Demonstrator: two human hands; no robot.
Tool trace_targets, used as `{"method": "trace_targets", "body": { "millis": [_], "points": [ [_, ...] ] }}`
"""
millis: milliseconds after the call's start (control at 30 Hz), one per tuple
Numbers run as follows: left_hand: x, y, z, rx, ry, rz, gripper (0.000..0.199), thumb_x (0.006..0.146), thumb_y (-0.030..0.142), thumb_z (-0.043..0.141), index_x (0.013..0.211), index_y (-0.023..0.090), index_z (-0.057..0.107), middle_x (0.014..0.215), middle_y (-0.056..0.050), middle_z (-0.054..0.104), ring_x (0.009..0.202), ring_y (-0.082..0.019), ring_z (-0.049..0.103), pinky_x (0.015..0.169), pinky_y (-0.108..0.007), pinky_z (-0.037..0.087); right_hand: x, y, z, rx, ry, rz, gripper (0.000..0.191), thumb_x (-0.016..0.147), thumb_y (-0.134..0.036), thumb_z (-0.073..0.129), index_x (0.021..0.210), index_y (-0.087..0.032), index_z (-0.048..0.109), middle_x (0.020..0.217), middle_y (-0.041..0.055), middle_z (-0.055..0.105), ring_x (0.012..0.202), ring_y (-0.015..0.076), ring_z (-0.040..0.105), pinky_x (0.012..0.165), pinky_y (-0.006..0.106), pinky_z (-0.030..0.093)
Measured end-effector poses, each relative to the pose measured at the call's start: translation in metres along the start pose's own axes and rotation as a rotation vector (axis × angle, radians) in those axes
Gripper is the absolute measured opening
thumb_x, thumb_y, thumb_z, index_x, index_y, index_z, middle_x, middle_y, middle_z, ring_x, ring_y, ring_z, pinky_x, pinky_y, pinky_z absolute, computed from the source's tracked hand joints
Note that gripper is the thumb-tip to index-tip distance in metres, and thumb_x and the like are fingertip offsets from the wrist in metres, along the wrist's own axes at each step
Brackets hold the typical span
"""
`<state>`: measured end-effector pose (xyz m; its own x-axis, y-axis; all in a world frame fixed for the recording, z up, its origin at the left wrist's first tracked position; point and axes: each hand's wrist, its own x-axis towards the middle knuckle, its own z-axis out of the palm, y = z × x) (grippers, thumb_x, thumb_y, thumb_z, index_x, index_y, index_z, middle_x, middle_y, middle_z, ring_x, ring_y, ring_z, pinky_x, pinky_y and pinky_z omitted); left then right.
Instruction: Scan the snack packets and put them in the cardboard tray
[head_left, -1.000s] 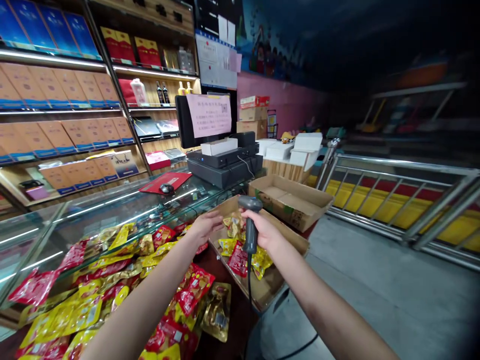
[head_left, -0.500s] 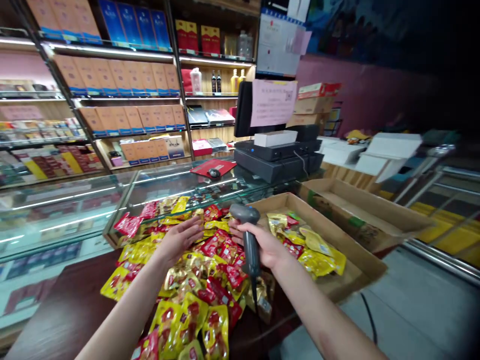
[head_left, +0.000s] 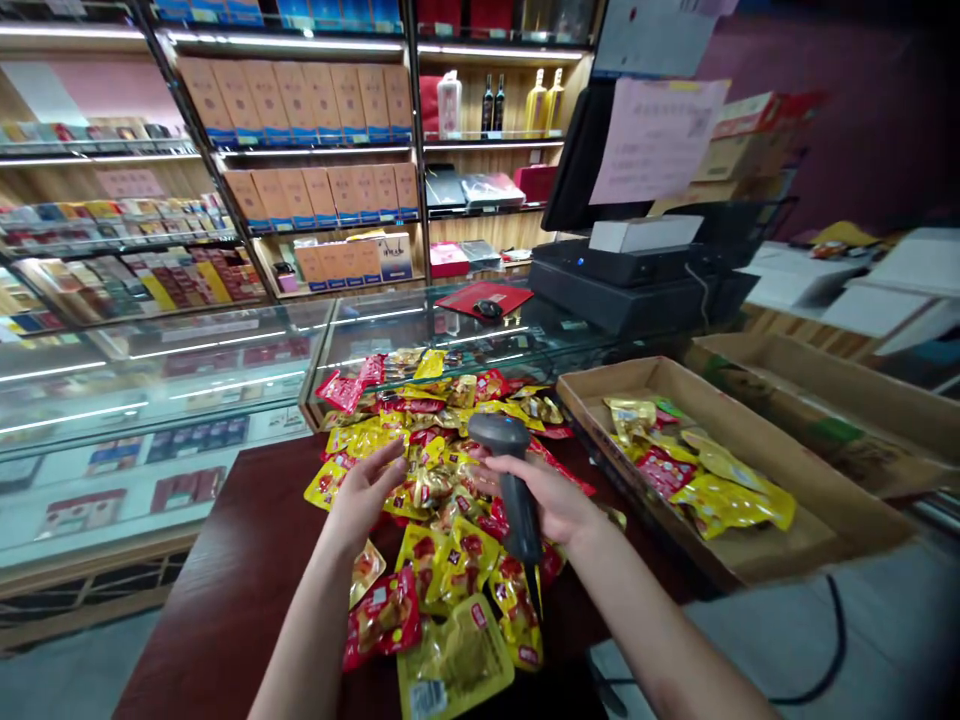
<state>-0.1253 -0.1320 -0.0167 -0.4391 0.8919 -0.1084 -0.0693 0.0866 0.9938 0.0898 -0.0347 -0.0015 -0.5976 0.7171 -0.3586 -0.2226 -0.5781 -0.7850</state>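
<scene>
In my right hand (head_left: 551, 495) is a dark grey barcode scanner (head_left: 519, 510), its head pointing up and away and its cord hanging down. My left hand (head_left: 367, 490) is open, fingers spread, at the left side of a heap of snack packets (head_left: 442, 470) in yellow, red and gold. Both hands are over the heap; whether the left fingers touch a packet I cannot tell. Nearest to me lies a greenish-gold packet (head_left: 456, 655) with a barcode on it. Several more packets (head_left: 720, 490) lie in a cardboard tray box (head_left: 817, 480) on the right.
Beneath the heap is a dark red-brown table (head_left: 225, 580). A glass display counter (head_left: 247, 360) borders it behind and on the left. On the counter are a mouse (head_left: 487, 309) on a red mat and a monitor (head_left: 581, 160). Another cardboard tray (head_left: 847, 400) stands beyond the first.
My view has swung left and down, showing more table. Packets near me have shifted, and a greenish-gold one now lies in full view in front. The scanner stays in my right hand.
</scene>
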Motion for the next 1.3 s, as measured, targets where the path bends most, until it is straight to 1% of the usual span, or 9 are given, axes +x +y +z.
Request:
{"method": "trace_targets", "body": {
  "millis": [167, 267, 367, 433, 567, 733, 1000, 1133, 1300],
  "points": [
    [-0.02, -0.009, 0.012, 0.21, -0.112, -0.011, 0.048, 0.072, 0.039, 0.07, 0.113, 0.016, 0.065, 0.111, -0.01, 0.068, 0.1, -0.024, 0.064, 0.085, -0.032, 0.051, -0.017, 0.014, -0.004, -0.001, -0.04, 0.0, 0.027, 0.069, -0.021, 0.074, 0.094, -0.016, 0.067, 0.114, 0.0098, 0.066, 0.104, 0.0234, 0.064, 0.088, 0.034, 0.054],
    [-0.039, -0.01, 0.02, 0.507, -0.205, 0.12, 0.044, 0.072, 0.039, 0.068, 0.113, 0.021, 0.066, 0.108, -0.009, 0.069, 0.097, -0.024, 0.064, 0.084, -0.034, 0.051, -0.027, 0.022, -0.01, -0.032, -0.082, -0.026, 0.029, 0.07, -0.024, 0.073, 0.097, -0.017, 0.066, 0.118, 0.0102, 0.064, 0.106, 0.0252, 0.063, 0.083, 0.035, 0.056],
    [-0.064, -0.017, 0.025, 0.845, -0.307, 0.306, 0.072, 0.063, 0.044, 0.075, 0.131, 0.03, 0.054, 0.133, -0.009, 0.054, 0.118, -0.03, 0.052, 0.099, -0.043, 0.042, -0.039, 0.028, -0.02, -0.078, -0.086, -0.019, 0.031, 0.072, -0.027, 0.072, 0.1, -0.018, 0.063, 0.117, 0.0106, 0.064, 0.103, 0.0264, 0.064, 0.077, 0.037, 0.057],
    [-0.08, -0.028, 0.028, 1.03, -0.384, 0.386, 0.1, 0.052, 0.051, 0.08, 0.141, 0.035, 0.038, 0.148, -0.01, 0.034, 0.133, -0.036, 0.034, 0.105, -0.051, 0.032, -0.049, 0.032, -0.029, -0.119, -0.103, 0.021, 0.033, 0.072, -0.029, 0.071, 0.102, -0.018, 0.061, 0.116, 0.0108, 0.064, 0.101, 0.0275, 0.065, 0.071, 0.037, 0.058],
    [-0.097, -0.052, 0.032, 1.237, -0.513, 0.518, 0.123, 0.043, 0.072, 0.073, 0.148, 0.035, 0.019, 0.156, -0.012, 0.013, 0.138, -0.043, 0.016, 0.107, -0.062, 0.018, -0.06, 0.039, -0.042, -0.205, -0.164, 0.114, 0.037, 0.068, -0.029, 0.074, 0.1, -0.017, 0.059, 0.111, 0.0115, 0.065, 0.094, 0.0285, 0.067, 0.06, 0.033, 0.057],
    [-0.061, -0.065, 0.032, 1.351, -0.44, 0.691, 0.099, 0.068, 0.076, 0.049, 0.149, 0.032, 0.015, 0.155, -0.012, 0.016, 0.139, -0.036, 0.02, 0.109, -0.059, 0.014, -0.038, 0.041, -0.04, -0.267, -0.125, 0.077, 0.034, 0.066, -0.027, 0.072, 0.095, -0.015, 0.059, 0.108, 0.0122, 0.067, 0.091, 0.027, 0.067, 0.059, 0.032, 0.056],
    [0.043, -0.061, 0.046, 1.348, -0.359, 0.794, 0.101, 0.066, 0.075, 0.052, 0.148, 0.026, 0.022, 0.151, -0.016, 0.027, 0.139, -0.033, 0.021, 0.109, -0.058, 0.006, 0.056, 0.01, -0.043, -0.261, -0.018, 0.007, 0.017, 0.068, -0.024, 0.062, 0.083, -0.017, 0.059, 0.099, 0.0097, 0.071, 0.076, 0.0218, 0.069, 0.057, 0.03, 0.054],
    [0.053, -0.058, 0.054, 1.222, -0.249, 0.803, 0.092, 0.065, 0.067, 0.063, 0.141, 0.022, 0.036, 0.142, -0.017, 0.04, 0.133, -0.03, 0.033, 0.111, -0.053, 0.011, 0.068, 0.0, -0.053, -0.268, -0.028, -0.023, 0.016, 0.068, -0.023, 0.062, 0.083, -0.017, 0.059, 0.092, 0.008, 0.073, 0.071, 0.0192, 0.07, 0.064, 0.03, 0.055],
    [0.045, -0.042, 0.049, 1.097, -0.069, 0.713, 0.068, 0.066, 0.053, 0.071, 0.125, 0.023, 0.056, 0.11, -0.012, 0.061, 0.115, -0.03, 0.048, 0.104, -0.049, 0.027, 0.056, 0.004, -0.054, -0.246, -0.072, -0.031, 0.017, 0.067, -0.021, 0.064, 0.083, -0.018, 0.058, 0.092, 0.0081, 0.073, 0.074, 0.0184, 0.07, 0.068, 0.03, 0.055]
  ]
}}
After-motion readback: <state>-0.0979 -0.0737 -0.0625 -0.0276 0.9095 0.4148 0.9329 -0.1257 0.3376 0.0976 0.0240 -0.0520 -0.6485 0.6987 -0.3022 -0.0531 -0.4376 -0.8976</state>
